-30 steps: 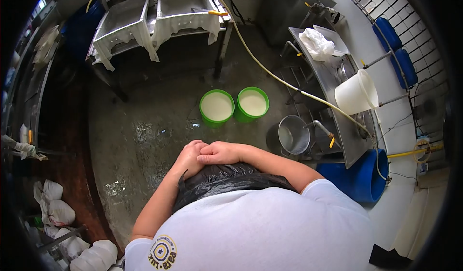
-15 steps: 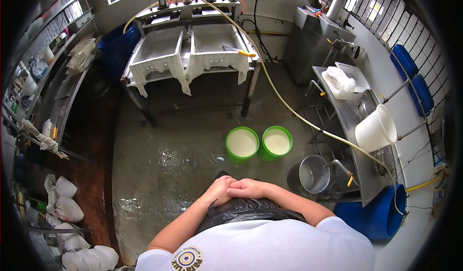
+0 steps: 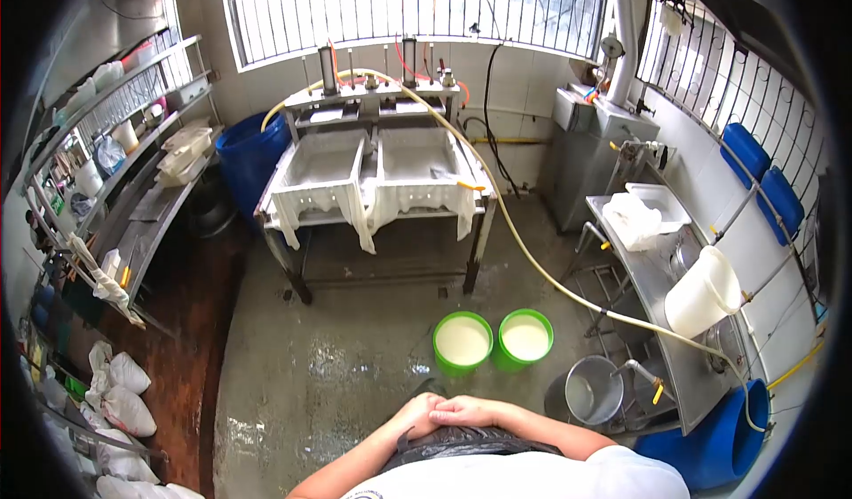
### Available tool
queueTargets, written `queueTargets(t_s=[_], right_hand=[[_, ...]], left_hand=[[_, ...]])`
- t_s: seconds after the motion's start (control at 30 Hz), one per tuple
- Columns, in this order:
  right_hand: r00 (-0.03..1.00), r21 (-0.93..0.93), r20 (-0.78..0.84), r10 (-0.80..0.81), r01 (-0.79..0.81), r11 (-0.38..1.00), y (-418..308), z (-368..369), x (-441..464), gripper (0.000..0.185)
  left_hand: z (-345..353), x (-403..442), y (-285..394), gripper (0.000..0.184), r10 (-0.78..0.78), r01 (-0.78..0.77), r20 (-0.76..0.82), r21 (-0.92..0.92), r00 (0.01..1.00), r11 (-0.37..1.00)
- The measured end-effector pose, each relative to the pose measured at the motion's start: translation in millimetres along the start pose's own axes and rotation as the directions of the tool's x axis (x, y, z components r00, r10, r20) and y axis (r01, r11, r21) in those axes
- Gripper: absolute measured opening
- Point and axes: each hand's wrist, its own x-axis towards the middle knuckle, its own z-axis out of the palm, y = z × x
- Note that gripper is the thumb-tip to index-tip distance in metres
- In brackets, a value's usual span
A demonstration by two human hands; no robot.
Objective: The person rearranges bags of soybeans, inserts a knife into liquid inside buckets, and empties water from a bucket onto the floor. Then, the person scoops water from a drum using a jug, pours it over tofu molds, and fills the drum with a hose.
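Note:
My left hand (image 3: 417,415) and my right hand (image 3: 467,412) are clasped together in front of my waist, over a black plastic apron (image 3: 470,439). Both are closed, and I see no object in them. Some of the fingers are hidden where the hands overlap. On the wet floor just beyond them stand two green buckets, the left one (image 3: 436,353) and the right one (image 3: 524,365), each filled with a pale, creamy liquid. Neither hand touches the buckets.
A press table (image 3: 399,217) with two cloth-lined trays stands ahead. A yellowish hose (image 3: 532,199) runs from it to the right. Along the right are a metal pot (image 3: 592,391), a steel table (image 3: 635,273) and a blue barrel (image 3: 701,450). Shelves (image 3: 146,224) and white sacks (image 3: 129,410) line the left.
My view has tilted upward, so the buckets, press table and hands sit lower in the picture and more of the window shows. The hands stay clasped.

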Motion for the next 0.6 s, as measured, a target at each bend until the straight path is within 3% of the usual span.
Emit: queueTargets(t_s=[0.07, 0.2, 0.27, 0.33, 0.37, 0.4, 0.47, 0.5, 0.6], right_hand=[[0.999, -0.009, -0.005, -0.050, 0.050, 0.999, 4.3, 0.5, 2.8, 0.060], [0.999, 0.061, 0.033, -0.020, 0.018, 0.998, 14.4, 1.1, 9.1, 0.063], [0.999, 0.089, 0.025, 0.022, -0.024, 0.996, 10.6, 0.4, 8.8, 0.059], [0.997, 0.047, 0.081, -0.003, -0.001, 0.999, 55.3, -5.6, 27.4, 0.059], [0.998, 0.016, 0.066, -0.017, 0.016, 1.000, 47.1, -16.7, 27.5, 0.059], [0.998, 0.010, -0.024, -0.049, 0.049, 0.999, 30.6, -15.3, 18.5, 0.061], [0.982, 0.036, -0.165, -0.096, 0.103, 0.994, -25.6, 6.0, -10.1, 0.067], [0.978, 0.052, -0.168, -0.125, 0.136, 0.989, -38.9, 4.4, -17.6, 0.065], [0.982, 0.074, -0.138, -0.127, 0.138, 0.988, -27.1, 1.4, -13.0, 0.061]], left_hand=[[-6.6, -1.5, 8.8, 0.025, -0.054, 0.058, 0.070, -0.059, 0.996, 0.997], [5.5, 1.0, -17.0, 0.028, 0.003, -0.001, 0.038, -0.055, 0.999, 0.998], [9.9, 4.6, -35.1, 0.033, -0.057, 0.066, 0.108, -0.084, 0.993, 0.994], [25.1, 9.3, -53.0, 0.028, 0.210, -0.216, -0.049, -0.211, 0.976, 0.953], [1.0, 0.9, -3.1, 0.023, 0.480, -0.468, -0.051, 0.149, 0.876, 0.871], [-5.9, -10.2, 28.2, 0.027, -0.146, 0.120, -0.032, -0.416, 0.989, 0.901], [-22.5, -24.5, 75.2, 0.034, -0.319, 0.266, -0.007, -0.535, 0.948, 0.802], [-36.3, -31.6, 99.2, 0.037, -0.317, 0.267, 0.013, -0.571, 0.948, 0.776], [-33.2, -29.8, 86.9, 0.037, -0.258, 0.222, 0.001, -0.511, 0.966, 0.830]])
